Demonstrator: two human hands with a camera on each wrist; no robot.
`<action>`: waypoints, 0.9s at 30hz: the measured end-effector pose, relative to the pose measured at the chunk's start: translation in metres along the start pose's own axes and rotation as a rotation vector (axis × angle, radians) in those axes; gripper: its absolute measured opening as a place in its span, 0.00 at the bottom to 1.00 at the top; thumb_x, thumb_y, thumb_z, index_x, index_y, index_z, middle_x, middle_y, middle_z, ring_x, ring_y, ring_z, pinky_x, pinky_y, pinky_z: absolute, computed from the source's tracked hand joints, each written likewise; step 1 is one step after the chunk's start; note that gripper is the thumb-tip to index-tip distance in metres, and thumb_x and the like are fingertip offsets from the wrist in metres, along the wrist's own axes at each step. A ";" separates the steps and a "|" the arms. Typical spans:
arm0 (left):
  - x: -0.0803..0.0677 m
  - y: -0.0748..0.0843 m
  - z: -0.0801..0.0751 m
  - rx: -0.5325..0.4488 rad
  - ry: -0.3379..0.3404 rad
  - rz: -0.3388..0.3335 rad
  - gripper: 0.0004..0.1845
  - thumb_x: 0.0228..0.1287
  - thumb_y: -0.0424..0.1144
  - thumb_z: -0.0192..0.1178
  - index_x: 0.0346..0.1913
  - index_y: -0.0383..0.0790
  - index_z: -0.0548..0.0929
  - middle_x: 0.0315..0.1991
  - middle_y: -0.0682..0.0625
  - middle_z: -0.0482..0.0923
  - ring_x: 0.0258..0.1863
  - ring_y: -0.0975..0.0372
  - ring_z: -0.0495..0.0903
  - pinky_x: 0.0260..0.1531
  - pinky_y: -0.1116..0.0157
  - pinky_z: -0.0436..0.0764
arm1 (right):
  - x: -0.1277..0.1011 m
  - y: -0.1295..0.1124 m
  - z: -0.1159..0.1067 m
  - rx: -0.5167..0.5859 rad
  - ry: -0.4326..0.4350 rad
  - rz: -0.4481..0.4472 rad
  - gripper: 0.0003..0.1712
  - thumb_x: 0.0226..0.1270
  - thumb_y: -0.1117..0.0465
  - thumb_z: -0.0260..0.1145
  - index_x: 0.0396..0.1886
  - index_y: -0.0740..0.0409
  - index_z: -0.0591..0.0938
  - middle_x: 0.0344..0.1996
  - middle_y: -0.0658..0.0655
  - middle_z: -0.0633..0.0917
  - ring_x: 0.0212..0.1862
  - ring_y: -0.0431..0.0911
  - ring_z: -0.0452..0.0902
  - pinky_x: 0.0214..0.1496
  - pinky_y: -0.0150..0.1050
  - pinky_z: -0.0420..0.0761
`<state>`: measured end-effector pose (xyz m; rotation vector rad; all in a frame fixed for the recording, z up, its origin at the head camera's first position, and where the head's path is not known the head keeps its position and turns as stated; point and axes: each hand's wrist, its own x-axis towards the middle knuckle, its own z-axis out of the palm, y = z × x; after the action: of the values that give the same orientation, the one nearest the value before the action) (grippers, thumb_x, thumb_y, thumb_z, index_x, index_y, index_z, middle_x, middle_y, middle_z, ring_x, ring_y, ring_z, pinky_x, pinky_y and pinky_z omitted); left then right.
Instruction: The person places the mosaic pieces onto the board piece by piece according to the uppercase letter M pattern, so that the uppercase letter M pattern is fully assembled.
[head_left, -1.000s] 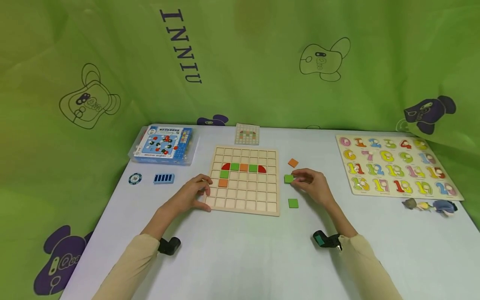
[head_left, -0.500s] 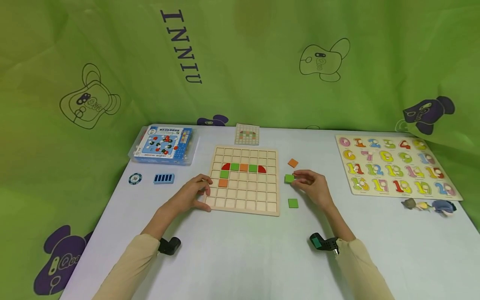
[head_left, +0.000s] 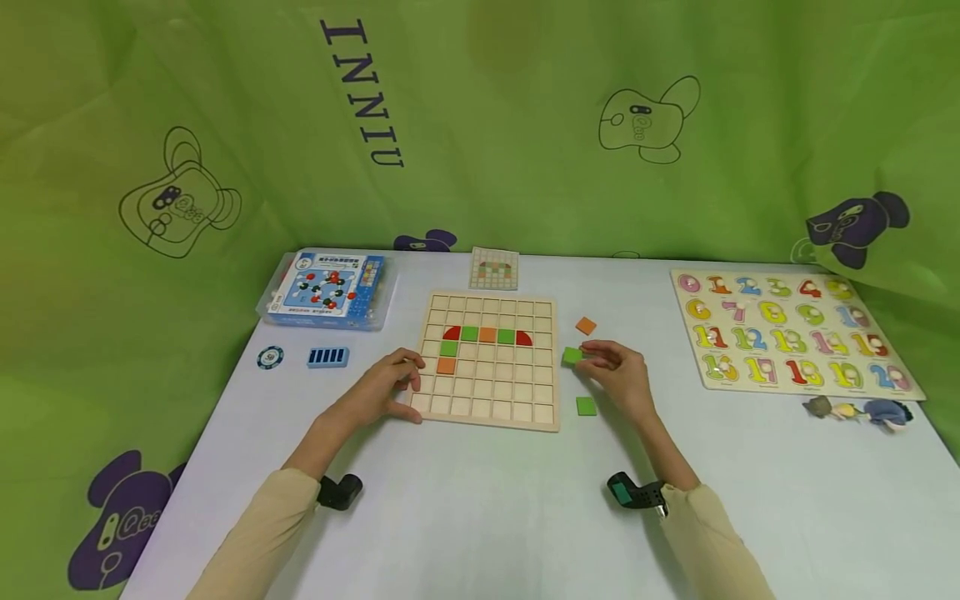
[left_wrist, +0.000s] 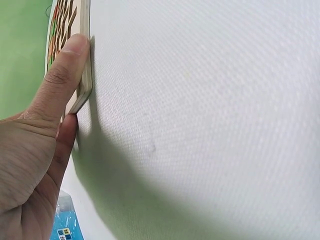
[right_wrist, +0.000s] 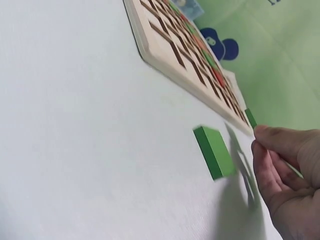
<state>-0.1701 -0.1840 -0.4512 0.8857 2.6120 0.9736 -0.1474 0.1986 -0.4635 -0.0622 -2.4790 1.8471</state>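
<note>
Tile [head_left: 572,355], green, square, flat

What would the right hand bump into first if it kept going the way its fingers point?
Probably the wooden grid board. The right hand pinches a green tile and its fingers point left at the board's right edge. The tile looks lifted, so it might pass over; depth is unclear.

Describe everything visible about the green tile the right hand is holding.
The green tile is a small flat square, plain green and apparently painted wood. The right hand pinches it at its right edge between fingertips. It sits slightly tilted, just off the right edge of the wooden grid board, not in any cell. The right wrist view suggests it is lifted clear of the table. Another green tile lies flat nearer the person, untouched.
</note>
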 end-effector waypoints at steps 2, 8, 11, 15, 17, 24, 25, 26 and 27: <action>0.000 0.000 0.000 -0.002 0.002 -0.001 0.23 0.35 0.38 0.80 0.31 0.39 0.75 0.55 0.43 0.71 0.46 0.55 0.72 0.43 0.63 0.81 | -0.001 -0.001 0.003 0.002 0.003 -0.001 0.21 0.58 0.74 0.68 0.51 0.74 0.78 0.49 0.71 0.81 0.42 0.51 0.83 0.42 0.21 0.81; 0.000 0.000 0.000 -0.020 0.010 0.001 0.23 0.35 0.37 0.80 0.31 0.37 0.75 0.54 0.43 0.71 0.48 0.54 0.72 0.43 0.62 0.81 | -0.001 -0.003 0.014 0.003 0.012 -0.008 0.19 0.57 0.74 0.69 0.50 0.73 0.79 0.48 0.69 0.83 0.38 0.40 0.83 0.41 0.22 0.82; -0.001 0.000 0.000 -0.021 0.017 0.012 0.23 0.34 0.37 0.80 0.31 0.37 0.74 0.53 0.42 0.71 0.49 0.53 0.72 0.43 0.61 0.81 | -0.001 -0.005 0.019 0.007 0.001 -0.008 0.18 0.57 0.74 0.69 0.49 0.72 0.80 0.47 0.68 0.83 0.36 0.35 0.81 0.41 0.23 0.82; -0.002 0.000 0.001 -0.024 0.016 0.016 0.23 0.35 0.37 0.80 0.31 0.37 0.74 0.53 0.42 0.71 0.50 0.53 0.72 0.44 0.61 0.82 | -0.003 -0.009 0.027 0.007 -0.004 -0.022 0.17 0.58 0.73 0.69 0.49 0.70 0.81 0.46 0.66 0.84 0.38 0.39 0.82 0.39 0.23 0.82; -0.002 -0.001 0.002 -0.028 0.010 0.009 0.23 0.35 0.37 0.80 0.31 0.38 0.74 0.54 0.43 0.71 0.51 0.53 0.71 0.45 0.61 0.82 | -0.006 -0.020 0.030 -0.001 -0.003 -0.026 0.17 0.58 0.74 0.69 0.48 0.72 0.81 0.45 0.68 0.84 0.40 0.48 0.83 0.39 0.23 0.82; -0.001 0.000 0.001 -0.009 0.000 -0.002 0.23 0.36 0.38 0.79 0.31 0.38 0.74 0.55 0.43 0.71 0.50 0.54 0.71 0.44 0.62 0.81 | -0.003 -0.023 0.046 0.002 -0.004 -0.072 0.17 0.57 0.74 0.69 0.48 0.74 0.80 0.45 0.70 0.83 0.42 0.60 0.82 0.38 0.21 0.81; -0.001 0.000 0.001 -0.010 0.000 -0.003 0.23 0.36 0.38 0.79 0.31 0.38 0.74 0.55 0.43 0.71 0.50 0.54 0.71 0.45 0.62 0.81 | -0.001 -0.019 0.048 0.000 0.001 -0.073 0.17 0.56 0.74 0.70 0.47 0.73 0.81 0.44 0.69 0.84 0.41 0.58 0.83 0.37 0.21 0.81; -0.001 0.000 0.001 -0.010 0.000 -0.002 0.23 0.36 0.38 0.79 0.31 0.38 0.74 0.55 0.43 0.71 0.50 0.54 0.71 0.45 0.62 0.81 | 0.001 -0.015 0.051 0.000 0.007 -0.073 0.17 0.56 0.74 0.70 0.46 0.71 0.81 0.43 0.68 0.85 0.41 0.57 0.83 0.37 0.21 0.81; -0.001 0.000 0.000 -0.010 0.000 -0.003 0.23 0.36 0.38 0.79 0.31 0.38 0.74 0.55 0.43 0.71 0.50 0.54 0.71 0.45 0.62 0.81 | 0.002 -0.015 0.053 -0.009 0.009 -0.076 0.17 0.55 0.74 0.71 0.46 0.71 0.82 0.43 0.67 0.85 0.39 0.55 0.83 0.36 0.22 0.81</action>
<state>-0.1694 -0.1844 -0.4517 0.8797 2.6052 0.9855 -0.1527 0.1434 -0.4643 0.0230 -2.4480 1.8024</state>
